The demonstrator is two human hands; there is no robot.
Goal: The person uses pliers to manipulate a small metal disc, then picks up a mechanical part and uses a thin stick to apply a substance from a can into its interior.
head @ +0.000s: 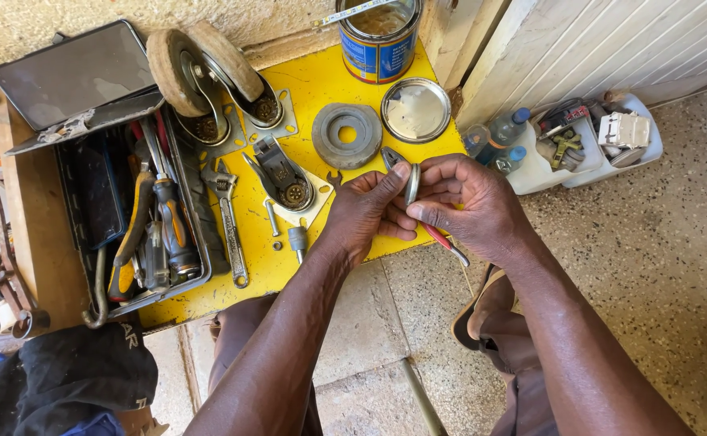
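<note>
At the centre of the frame the person's two hands meet over the near edge of the yellow painted counter (pixel 321 81). Between them stands a small grey metal ring (pixel 412 184), held on its edge. The left hand (pixel 367 211) closes its grip on the ring from the left, with the thumb against the ring's upper part. The right hand (pixel 470 206) closes on it from the right, the fingers curled around it. Under the right hand lie pliers with red handles (pixel 442 238); the metal nose shows above the fingers and one handle comes out below the palm. I cannot tell if the right hand also holds the pliers or only covers them.

Just above the hands, on the counter, lies a thick grey round disc with a hole in the middle (pixel 347 135), and to its right a shiny round tin lid (pixel 416 110). At the upper edge of the frame stands an open blue and yellow tin can (pixel 379 36). Left of the hands lie a metal caster bracket on a plate (pixel 285 179), a silver adjustable wrench (pixel 227 218), and above them two worn caster wheels with brackets (pixel 208 73). On the left of the frame an open metal toolbox (pixel 127 210) is full of hand tools.
</note>
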